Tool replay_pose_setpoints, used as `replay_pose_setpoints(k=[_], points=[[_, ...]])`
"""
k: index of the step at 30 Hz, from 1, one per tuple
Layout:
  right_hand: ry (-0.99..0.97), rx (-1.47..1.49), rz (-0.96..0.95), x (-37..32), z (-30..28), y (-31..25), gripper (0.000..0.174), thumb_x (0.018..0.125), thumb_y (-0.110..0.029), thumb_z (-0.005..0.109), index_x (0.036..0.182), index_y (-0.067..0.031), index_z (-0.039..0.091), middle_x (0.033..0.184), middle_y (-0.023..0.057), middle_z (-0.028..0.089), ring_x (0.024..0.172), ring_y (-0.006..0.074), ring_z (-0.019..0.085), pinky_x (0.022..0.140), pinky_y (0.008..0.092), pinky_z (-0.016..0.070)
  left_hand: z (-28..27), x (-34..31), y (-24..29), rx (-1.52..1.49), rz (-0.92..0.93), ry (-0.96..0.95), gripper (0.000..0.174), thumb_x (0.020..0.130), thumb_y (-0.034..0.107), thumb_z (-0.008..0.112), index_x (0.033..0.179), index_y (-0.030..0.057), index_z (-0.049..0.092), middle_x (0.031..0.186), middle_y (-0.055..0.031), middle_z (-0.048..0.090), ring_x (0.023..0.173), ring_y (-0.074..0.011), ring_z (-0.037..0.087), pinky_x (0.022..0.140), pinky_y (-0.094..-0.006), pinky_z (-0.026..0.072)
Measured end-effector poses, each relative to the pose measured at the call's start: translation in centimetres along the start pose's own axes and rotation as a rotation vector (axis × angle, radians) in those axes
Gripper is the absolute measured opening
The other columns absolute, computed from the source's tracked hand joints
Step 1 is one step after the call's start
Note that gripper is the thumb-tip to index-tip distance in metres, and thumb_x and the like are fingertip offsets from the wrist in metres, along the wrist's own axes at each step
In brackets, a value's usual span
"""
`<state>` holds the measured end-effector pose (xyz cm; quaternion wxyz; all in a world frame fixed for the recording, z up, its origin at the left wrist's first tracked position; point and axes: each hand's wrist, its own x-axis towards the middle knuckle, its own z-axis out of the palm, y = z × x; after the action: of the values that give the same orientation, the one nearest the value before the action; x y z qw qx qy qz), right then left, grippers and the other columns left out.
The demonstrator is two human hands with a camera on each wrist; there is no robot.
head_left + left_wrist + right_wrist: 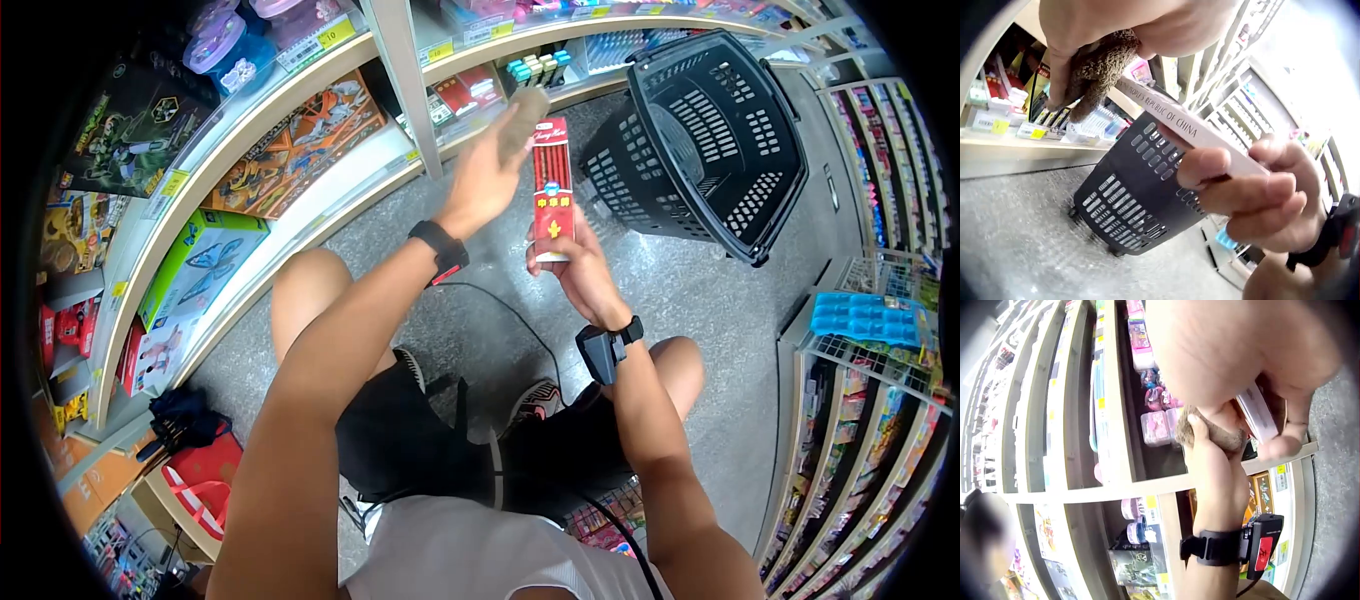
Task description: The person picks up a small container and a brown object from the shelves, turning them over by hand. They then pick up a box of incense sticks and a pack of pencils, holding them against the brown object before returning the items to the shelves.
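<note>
My left hand (483,190) grips a bunched brown cloth (522,122) close to the upper end of a flat red box of pencils (553,185). The box stands nearly upright in my right hand (582,268), pinched at its lower end with the thumb across the front. In the left wrist view the cloth (1107,65) looks fuzzy and overlaps the far end of the box, whose white edge (1175,120) carries black lettering. Seen from the right wrist, the cloth (1225,436) is bunched under the left thumb, and the right palm (1229,350) hides most of the box.
A black shopping basket (650,190) stands on the grey floor just beyond the right hand. Curved shelves with boxed toys (205,262) and stationery (538,68) run along the left and front. Shelving with a blue tray (868,318) is at right. A cable (520,318) hangs between the knees.
</note>
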<state>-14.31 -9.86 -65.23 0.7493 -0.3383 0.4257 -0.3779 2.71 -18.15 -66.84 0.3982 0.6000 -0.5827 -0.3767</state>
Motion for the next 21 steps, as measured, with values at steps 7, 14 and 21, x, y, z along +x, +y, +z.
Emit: replay_pose_setpoints(k=[7,14,21], points=[[0.127,0.046,-0.070,1.9,-0.1,2.1,0.051,0.109,-0.050,0.024,0.121,-0.0060,0.047,0.086,0.0091,0.059,0.065,0.0189,0.061,0.055,0.0298,0.0487,0.2,-2.8,0.7,0.200,0.443,-0.106,0.078,0.077,-0.013,0.053,0.150,0.0134,0.043,0.160,-0.0162,0.029,0.147,-0.0373,0.027,0.123,-0.0475,0.0238],[0.254,0.112,-0.082,4.3,-3.5,1.9,0.062,0.108,-0.054,0.023,0.142,-0.0060,0.043,0.134,0.0139,0.055,0.116,0.0222,0.059,0.083,0.0386,0.0561,0.8,-6.9,1.9,0.102,0.366,-0.388,0.081,0.077,-0.016,0.050,0.151,0.0150,0.042,0.161,-0.0135,0.026,0.148,-0.0379,0.022,0.122,-0.0534,0.0233],[0.013,0.053,0.016,2.4,-0.3,3.5,0.057,0.108,-0.053,0.023,0.118,-0.0038,0.050,0.092,0.0104,0.061,0.066,0.0188,0.060,0.053,0.0291,0.0430,-0.4,-3.9,-0.3,0.223,0.349,-0.016,0.063,0.086,-0.005,0.054,0.147,0.0096,0.046,0.154,-0.0187,0.038,0.140,-0.0384,0.039,0.117,-0.0479,0.0346]])
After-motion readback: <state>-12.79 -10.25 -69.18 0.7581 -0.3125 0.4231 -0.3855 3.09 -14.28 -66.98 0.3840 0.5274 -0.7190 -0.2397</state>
